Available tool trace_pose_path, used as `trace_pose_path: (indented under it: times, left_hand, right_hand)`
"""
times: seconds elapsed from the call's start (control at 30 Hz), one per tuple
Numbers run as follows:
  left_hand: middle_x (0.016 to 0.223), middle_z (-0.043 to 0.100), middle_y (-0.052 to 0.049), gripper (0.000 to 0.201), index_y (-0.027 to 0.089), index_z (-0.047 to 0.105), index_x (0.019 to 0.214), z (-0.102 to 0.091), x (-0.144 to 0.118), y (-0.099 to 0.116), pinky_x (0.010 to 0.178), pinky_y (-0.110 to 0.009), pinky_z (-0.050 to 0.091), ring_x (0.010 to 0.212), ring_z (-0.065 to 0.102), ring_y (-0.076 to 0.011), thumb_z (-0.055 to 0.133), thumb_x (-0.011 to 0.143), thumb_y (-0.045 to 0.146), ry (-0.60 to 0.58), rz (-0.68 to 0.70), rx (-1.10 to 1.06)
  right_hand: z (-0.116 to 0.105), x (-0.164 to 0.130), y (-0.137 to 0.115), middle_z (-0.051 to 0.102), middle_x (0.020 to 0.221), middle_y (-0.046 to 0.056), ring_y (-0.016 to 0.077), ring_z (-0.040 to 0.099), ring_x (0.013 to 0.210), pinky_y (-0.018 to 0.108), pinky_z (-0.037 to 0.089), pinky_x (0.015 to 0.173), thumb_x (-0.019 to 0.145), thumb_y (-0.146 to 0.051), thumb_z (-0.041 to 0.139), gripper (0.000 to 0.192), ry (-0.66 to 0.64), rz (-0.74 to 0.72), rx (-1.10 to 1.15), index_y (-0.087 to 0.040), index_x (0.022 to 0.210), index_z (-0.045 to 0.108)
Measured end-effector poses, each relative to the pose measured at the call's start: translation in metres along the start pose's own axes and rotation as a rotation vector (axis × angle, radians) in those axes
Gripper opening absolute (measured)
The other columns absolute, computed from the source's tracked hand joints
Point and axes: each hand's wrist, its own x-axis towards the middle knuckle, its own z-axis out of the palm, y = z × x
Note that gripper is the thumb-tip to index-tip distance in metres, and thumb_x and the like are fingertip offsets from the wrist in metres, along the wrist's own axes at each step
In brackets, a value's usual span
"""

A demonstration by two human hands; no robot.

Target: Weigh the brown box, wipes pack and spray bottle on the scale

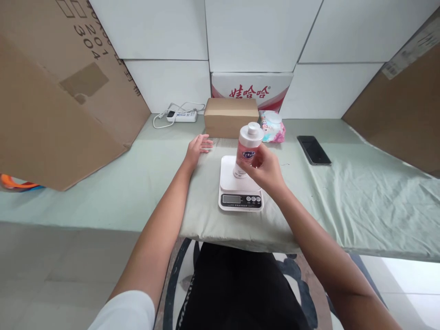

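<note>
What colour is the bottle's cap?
White. The bottle, held in the right hand over the scale, shows it best in the head view.

You work in bright, even indoor light; white wall tiles (261, 32) wash pale without hard glare, and shadows on the green cloth (360, 197) stay soft. Your wide lens bows the edges, slanting the cardboard (51, 101), and the floor glows bright at lower right.

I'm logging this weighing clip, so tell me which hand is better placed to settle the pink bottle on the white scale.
Right, most likely. The right hand already grips the pink plastic bottle with the white cap over the white digital kitchen scale. The left hand lies flat on the pale green cloth, apart from both.
</note>
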Motion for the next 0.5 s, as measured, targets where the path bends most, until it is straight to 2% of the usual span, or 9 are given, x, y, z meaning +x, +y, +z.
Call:
trace_pose_path:
  times: [0.1,0.23,0.33,0.4,0.5]
  left_hand:
    - [0.108,0.079,-0.014,0.062,0.019,0.069,0.116,0.000,0.000,-0.001,0.078,-0.034,0.058,0.096,0.077,-0.0253,0.053,0.093,0.074,0.004,0.003,-0.009]
    - [0.103,0.079,-0.013,0.061,0.019,0.070,0.112,0.001,0.001,-0.003,0.073,-0.033,0.057,0.092,0.077,-0.0238,0.057,0.090,0.075,0.003,0.008,-0.033]
    - [0.102,0.080,-0.012,0.061,0.020,0.071,0.111,0.002,0.001,-0.004,0.073,-0.031,0.056,0.093,0.077,-0.0232,0.058,0.089,0.075,0.005,0.015,-0.039]
    - [0.102,0.080,-0.012,0.062,0.020,0.071,0.112,0.002,0.001,-0.004,0.073,-0.031,0.056,0.093,0.077,-0.0230,0.058,0.089,0.076,0.005,0.013,-0.033]
    - [0.103,0.080,-0.013,0.063,0.019,0.071,0.112,0.003,0.001,-0.005,0.073,-0.031,0.056,0.091,0.077,-0.0229,0.057,0.089,0.075,0.002,0.015,-0.017]
  right_hand:
    - [-0.008,0.002,0.002,0.058,0.071,0.000,0.0196,0.052,0.061,0.038,0.045,0.057,0.082,-0.051,0.080,0.032,0.071,-0.036,-0.030,-0.028,0.095,0.061]
    - [-0.051,0.017,0.018,0.068,0.085,0.005,0.0265,0.066,0.080,0.043,0.056,0.069,0.084,-0.059,0.076,0.042,0.289,-0.071,-0.066,-0.027,0.108,0.063]
    - [-0.095,0.046,0.046,0.073,0.109,0.010,0.0302,0.071,0.101,0.049,0.059,0.085,0.091,-0.057,0.067,0.043,0.463,-0.063,-0.171,-0.026,0.121,0.061]
    - [-0.119,0.072,0.072,0.072,0.114,0.011,0.0309,0.071,0.107,0.052,0.058,0.092,0.094,-0.052,0.063,0.038,0.600,-0.018,-0.289,-0.025,0.121,0.060]
    - [-0.136,0.112,0.111,0.072,0.116,0.013,0.0302,0.070,0.109,0.051,0.054,0.100,0.089,-0.038,0.070,0.035,0.681,0.061,-0.384,-0.022,0.118,0.059]
